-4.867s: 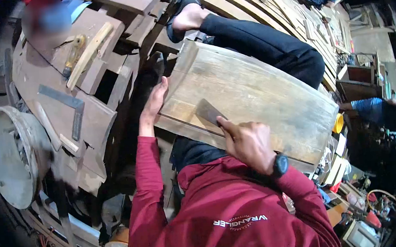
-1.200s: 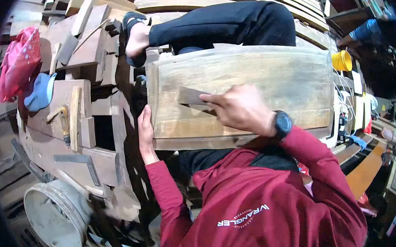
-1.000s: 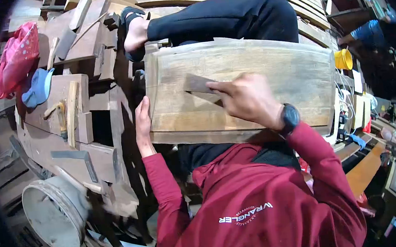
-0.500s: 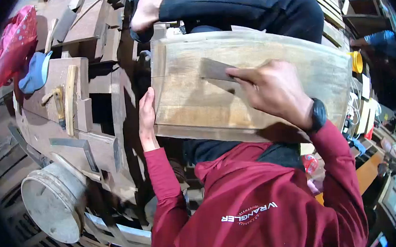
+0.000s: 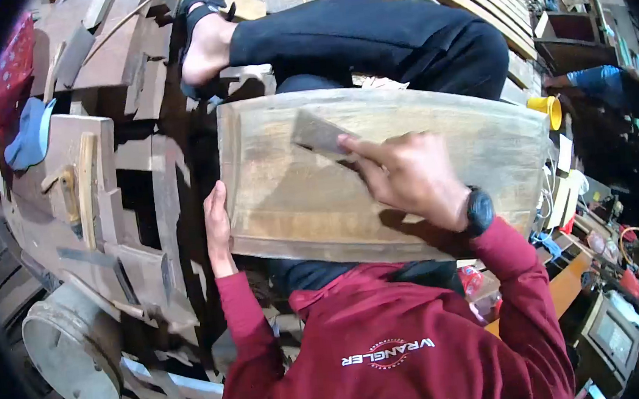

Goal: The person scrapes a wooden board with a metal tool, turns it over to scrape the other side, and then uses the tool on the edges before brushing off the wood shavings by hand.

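A pale wooden board (image 5: 273, 192) with a slightly curved far edge lies across my lap. My right hand (image 5: 412, 176) pinches a flat, grey-brown rectangular piece (image 5: 317, 133), perhaps a scraper or folded sandpaper, against the board's upper face. The index finger presses along its near end, and a black watch (image 5: 479, 210) is on that wrist. At the board's left end, my left hand (image 5: 218, 223) bears against the edge with fingers straight and close together; its thumb is hidden.
On the left are a wooden bench (image 5: 38, 201) with a wood-handled tool (image 5: 70, 198), a metal square (image 5: 105, 262) and a blue cloth (image 5: 29, 135). A whitish bucket (image 5: 72, 365) lies tipped nearby. To the right are a yellow cup (image 5: 546, 110) and clutter. Another person's arm (image 5: 594, 78) shows far right.
The whole view has shifted, so the board appears lower and further left. On the board, the flat piece has moved slightly toward the far edge. My left hand stays at the left end.
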### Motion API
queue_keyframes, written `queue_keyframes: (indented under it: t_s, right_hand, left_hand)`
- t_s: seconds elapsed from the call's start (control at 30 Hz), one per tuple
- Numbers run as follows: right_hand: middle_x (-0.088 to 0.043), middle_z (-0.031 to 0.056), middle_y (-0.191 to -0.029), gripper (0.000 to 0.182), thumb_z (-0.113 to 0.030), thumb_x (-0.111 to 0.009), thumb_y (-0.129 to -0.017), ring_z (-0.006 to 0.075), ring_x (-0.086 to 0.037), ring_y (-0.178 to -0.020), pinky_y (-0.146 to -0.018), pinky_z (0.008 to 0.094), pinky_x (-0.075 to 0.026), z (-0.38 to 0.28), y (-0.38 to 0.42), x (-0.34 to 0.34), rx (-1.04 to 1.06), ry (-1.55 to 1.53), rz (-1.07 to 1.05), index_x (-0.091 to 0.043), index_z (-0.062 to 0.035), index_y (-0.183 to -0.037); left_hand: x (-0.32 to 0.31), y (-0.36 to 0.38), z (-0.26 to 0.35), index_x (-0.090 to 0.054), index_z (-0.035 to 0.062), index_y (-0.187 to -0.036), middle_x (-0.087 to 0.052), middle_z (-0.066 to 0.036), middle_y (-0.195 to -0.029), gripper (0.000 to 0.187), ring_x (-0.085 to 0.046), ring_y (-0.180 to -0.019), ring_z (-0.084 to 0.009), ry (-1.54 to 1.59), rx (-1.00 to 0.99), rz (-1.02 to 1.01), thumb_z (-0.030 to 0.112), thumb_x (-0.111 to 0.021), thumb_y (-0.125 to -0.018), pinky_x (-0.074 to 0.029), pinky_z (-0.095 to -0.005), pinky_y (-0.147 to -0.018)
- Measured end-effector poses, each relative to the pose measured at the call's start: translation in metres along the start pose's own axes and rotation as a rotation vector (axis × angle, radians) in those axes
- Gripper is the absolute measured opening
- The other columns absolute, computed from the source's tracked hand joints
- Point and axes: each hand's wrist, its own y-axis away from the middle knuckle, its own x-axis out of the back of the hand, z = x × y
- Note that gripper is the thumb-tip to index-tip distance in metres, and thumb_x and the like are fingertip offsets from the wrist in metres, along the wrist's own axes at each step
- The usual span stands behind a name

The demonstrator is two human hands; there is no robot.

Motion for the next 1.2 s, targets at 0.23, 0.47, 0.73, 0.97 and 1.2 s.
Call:
queue_keyframes:
  t_s: [0.23, 0.47, 0.73, 0.97, 1.2]
  right_hand:
    - [-0.06, 0.0104, -0.055, 0.025, -0.024, -0.069, -0.089, 0.0279, -0.062, -0.049, -0.05, 0.0408, -0.048, -0.006, 0.001, 0.034, -0.03, 0.002, -0.124, -0.078, -0.0183, -0.112]
    - [-0.062, 0.0115, -0.057, 0.029, -0.02, -0.069, -0.089, 0.0301, -0.061, -0.049, -0.05, 0.0408, -0.047, 0.002, 0.001, 0.038, -0.017, -0.037, -0.171, -0.076, -0.0166, -0.117]
    - [-0.06, 0.0116, -0.055, 0.028, -0.024, -0.066, -0.091, 0.0299, -0.061, -0.048, -0.048, 0.0425, -0.047, -0.002, -0.017, 0.001, 0.046, -0.094, -0.063, -0.076, -0.0188, -0.116]
    - [-0.073, 0.0221, -0.087, 0.022, -0.01, -0.069, -0.088, 0.0291, -0.075, -0.073, -0.068, 0.0316, -0.055, 0.024, -0.02, 0.018, -0.255, -0.388, -0.11, -0.078, -0.0089, -0.109]
    - [-0.075, 0.0209, -0.098, 0.023, -0.01, -0.067, -0.091, 0.0246, -0.077, -0.09, -0.08, 0.0325, -0.056, 0.048, -0.015, 0.019, -0.153, -0.311, 0.029, -0.077, -0.0047, -0.111]
  left_hand:
    - [0.01, 0.007, -0.007, -0.065, -0.007, -0.119, -0.067, -0.005, -0.116, 0.048, -0.057, -0.107, -0.0101, -0.038, -0.008, 0.149, 0.035, -0.045, -0.11, -0.043, -0.0287, -0.098]
    - [0.013, 0.005, -0.005, -0.063, -0.0067, -0.125, -0.067, -0.007, -0.122, 0.048, -0.059, -0.11, -0.0133, -0.016, 0.02, 0.103, 0.035, -0.045, -0.11, -0.043, -0.03, -0.1]
    - [0.0, 0.004, 0.02, -0.064, -0.0041, -0.124, -0.067, -0.006, -0.121, 0.049, -0.057, -0.111, -0.0124, -0.139, 0.018, 0.17, 0.04, -0.049, -0.107, -0.043, -0.0295, -0.1]
    - [-0.028, 0.065, 0.143, -0.056, -0.0034, -0.134, -0.058, -0.02, -0.14, 0.039, -0.054, -0.13, -0.0281, -1.123, -0.777, 0.681, 0.019, -0.037, -0.109, -0.04, -0.0373, -0.108]
    - [-0.112, -0.009, 0.054, -0.044, -0.0005, -0.146, -0.038, -0.025, -0.153, 0.052, -0.033, -0.143, -0.0388, -1.296, -0.531, 0.252, 0.035, -0.038, -0.108, -0.027, -0.0522, -0.116]
